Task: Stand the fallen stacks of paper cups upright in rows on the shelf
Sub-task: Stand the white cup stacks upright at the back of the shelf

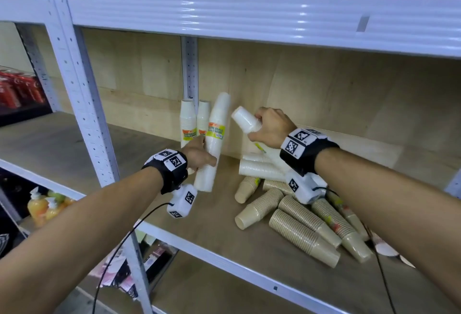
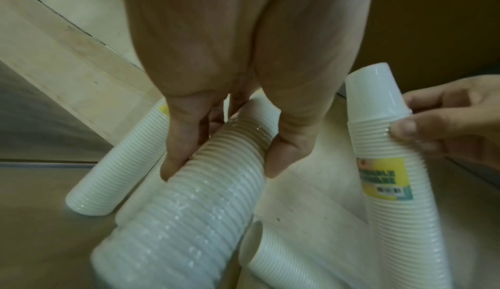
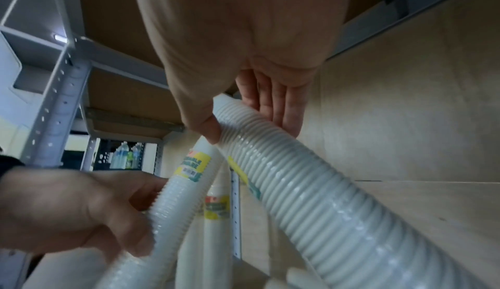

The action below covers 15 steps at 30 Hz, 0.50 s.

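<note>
While the left hand grips a tall white wrapped cup stack tilted beside two standing stacks, the right hand clutches another white stack lifted off the fallen pile on the wooden shelf, and both look due for seating upright next

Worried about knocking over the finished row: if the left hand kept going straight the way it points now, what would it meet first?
Probably the two upright white stacks at the back post. The left hand, gripping a tall white stack, points toward them; the gap looks small, though depth is unclear.
</note>
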### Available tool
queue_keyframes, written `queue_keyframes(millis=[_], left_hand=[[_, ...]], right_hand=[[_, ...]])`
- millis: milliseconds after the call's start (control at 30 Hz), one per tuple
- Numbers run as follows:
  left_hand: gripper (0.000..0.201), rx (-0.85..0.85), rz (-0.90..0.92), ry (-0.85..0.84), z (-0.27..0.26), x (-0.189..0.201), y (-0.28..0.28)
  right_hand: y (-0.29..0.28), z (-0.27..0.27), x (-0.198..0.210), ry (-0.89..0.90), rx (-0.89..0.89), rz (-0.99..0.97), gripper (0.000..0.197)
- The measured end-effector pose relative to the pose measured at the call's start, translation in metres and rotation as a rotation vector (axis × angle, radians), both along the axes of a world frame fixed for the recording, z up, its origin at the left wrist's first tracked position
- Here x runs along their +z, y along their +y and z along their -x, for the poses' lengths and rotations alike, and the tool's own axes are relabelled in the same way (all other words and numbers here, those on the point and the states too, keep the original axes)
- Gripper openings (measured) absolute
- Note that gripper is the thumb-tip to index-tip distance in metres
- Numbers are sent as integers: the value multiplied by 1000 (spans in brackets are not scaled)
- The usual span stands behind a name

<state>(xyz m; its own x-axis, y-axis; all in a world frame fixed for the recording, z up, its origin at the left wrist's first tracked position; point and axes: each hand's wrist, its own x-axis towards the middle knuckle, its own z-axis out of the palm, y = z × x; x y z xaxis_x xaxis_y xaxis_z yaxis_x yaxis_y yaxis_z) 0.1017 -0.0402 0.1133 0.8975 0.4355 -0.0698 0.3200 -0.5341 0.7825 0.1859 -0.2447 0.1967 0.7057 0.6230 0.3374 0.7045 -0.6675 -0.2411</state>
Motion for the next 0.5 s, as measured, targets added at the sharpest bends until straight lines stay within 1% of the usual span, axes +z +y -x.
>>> queue_keyframes(millis=[133,233,333,500], left_hand=[[72,85,37,-144,4,14,12],[72,121,-3,-206,7,21,21],[67,171,-52,-217,10,23,29],[68,221,-103,-194,14,8,38]], right_hand=[[29,5,14,51,22,-169,35],[49,8,15,108,45,-250,29],[68,9,9,177,65,-318,31],[96,6,-12,332,68,-441,39]])
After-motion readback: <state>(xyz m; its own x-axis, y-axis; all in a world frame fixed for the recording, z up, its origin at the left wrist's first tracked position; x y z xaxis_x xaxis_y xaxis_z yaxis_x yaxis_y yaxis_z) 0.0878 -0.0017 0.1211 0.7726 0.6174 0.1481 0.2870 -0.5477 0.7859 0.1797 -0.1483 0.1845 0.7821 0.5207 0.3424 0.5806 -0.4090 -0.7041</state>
